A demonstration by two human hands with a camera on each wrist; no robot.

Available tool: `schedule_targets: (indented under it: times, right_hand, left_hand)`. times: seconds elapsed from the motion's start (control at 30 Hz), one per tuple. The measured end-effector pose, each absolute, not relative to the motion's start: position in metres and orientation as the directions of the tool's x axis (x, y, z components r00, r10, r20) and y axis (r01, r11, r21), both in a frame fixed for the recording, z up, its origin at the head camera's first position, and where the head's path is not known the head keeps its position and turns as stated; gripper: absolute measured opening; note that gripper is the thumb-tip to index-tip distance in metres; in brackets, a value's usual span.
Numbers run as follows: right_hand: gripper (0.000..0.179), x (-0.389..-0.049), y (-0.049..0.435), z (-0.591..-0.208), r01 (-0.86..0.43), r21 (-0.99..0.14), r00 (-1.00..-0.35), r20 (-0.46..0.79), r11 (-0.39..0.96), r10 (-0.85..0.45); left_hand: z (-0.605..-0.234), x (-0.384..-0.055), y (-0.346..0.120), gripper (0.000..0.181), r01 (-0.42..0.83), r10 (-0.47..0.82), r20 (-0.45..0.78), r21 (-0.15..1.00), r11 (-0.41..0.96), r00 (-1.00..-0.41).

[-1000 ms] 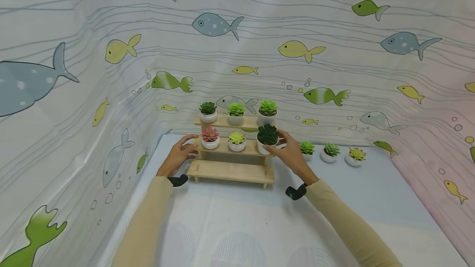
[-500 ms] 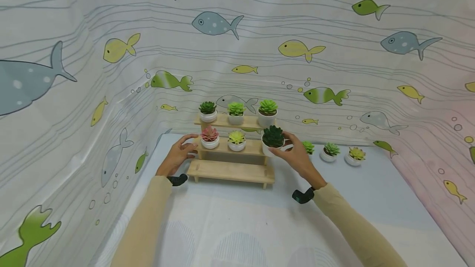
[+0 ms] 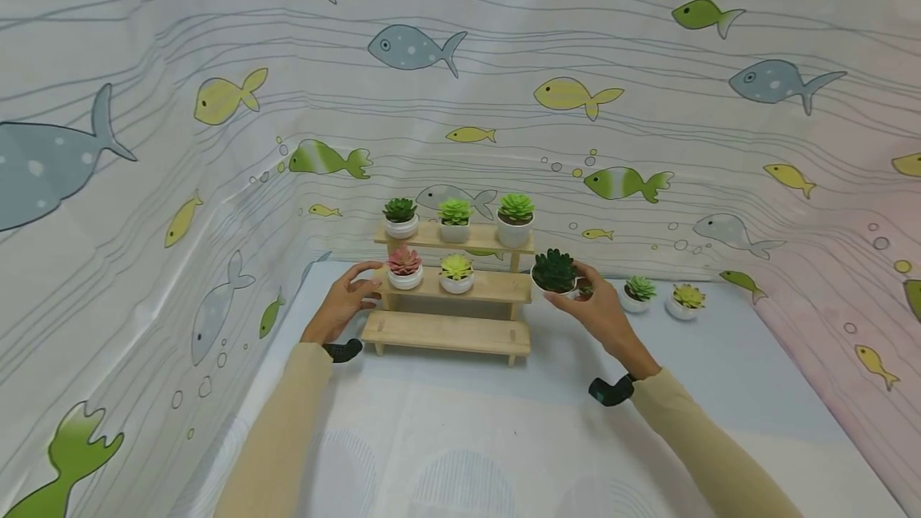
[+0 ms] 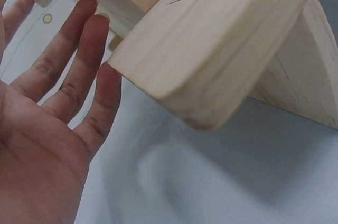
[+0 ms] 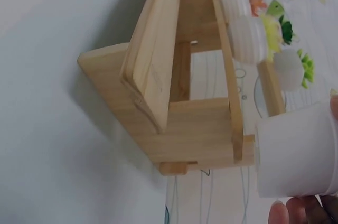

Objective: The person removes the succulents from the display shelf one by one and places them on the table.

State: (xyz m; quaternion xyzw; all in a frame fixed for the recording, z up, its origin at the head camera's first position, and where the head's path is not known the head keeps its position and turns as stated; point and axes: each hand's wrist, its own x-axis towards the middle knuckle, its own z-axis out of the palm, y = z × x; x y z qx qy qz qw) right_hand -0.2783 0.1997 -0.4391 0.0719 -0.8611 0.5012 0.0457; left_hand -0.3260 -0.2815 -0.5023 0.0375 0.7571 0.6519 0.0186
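My right hand (image 3: pixel 608 318) grips a white pot (image 5: pixel 296 152) with a dark green artificial succulent (image 3: pixel 554 268), held just off the right end of the middle tier. Thumb and fingers lie on opposite sides of the pot. At the left end of the three-tier wooden plant stand (image 3: pixel 446 332), my left hand (image 3: pixel 340 308) touches the wood with fairly straight fingers (image 4: pixel 90 44). A pink succulent (image 3: pixel 405 262) and a yellow-green one (image 3: pixel 456 268) stand on the middle tier. Three green succulents, including a bright one (image 3: pixel 515 210), line the top tier.
Two small potted succulents, one green (image 3: pixel 639 292) and one yellowish (image 3: pixel 687 299), stand on the table right of my right hand. Another pot behind that hand is mostly hidden. A fish-print sheet (image 3: pixel 504 114) encloses the back and sides.
My right hand has moved the dark green succulent's pot rightward, off the middle tier and past its end. The left hand stays at the stand's left end.
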Motion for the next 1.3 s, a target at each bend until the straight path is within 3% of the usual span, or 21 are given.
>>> schedule_targets:
  times: [0.3, 0.93, 1.3]
  right_hand:
    - [0.096, -0.268, 0.223, -0.447, -0.149, -0.855, -0.989, 0.136, 0.496, -0.062]
    - [0.110, -0.258, 0.269, -0.483, -0.046, -0.836, -0.998, 0.063, 0.546, 0.011]
    - [0.107, -0.261, 0.283, -0.505, -0.002, -0.825, -1.000, 0.019, 0.565, 0.023]
  left_hand:
    - [-0.501, -0.326, -0.281, 0.055, 0.027, 0.089, 0.015, 0.990, 0.136, -0.996]
    - [-0.503, -0.327, -0.281, 0.053, 0.022, 0.085, 0.011, 0.991, 0.132, -0.996]
    - [-0.504, -0.326, -0.280, 0.053, 0.029, 0.072, 0.019, 0.990, 0.138, -0.997]
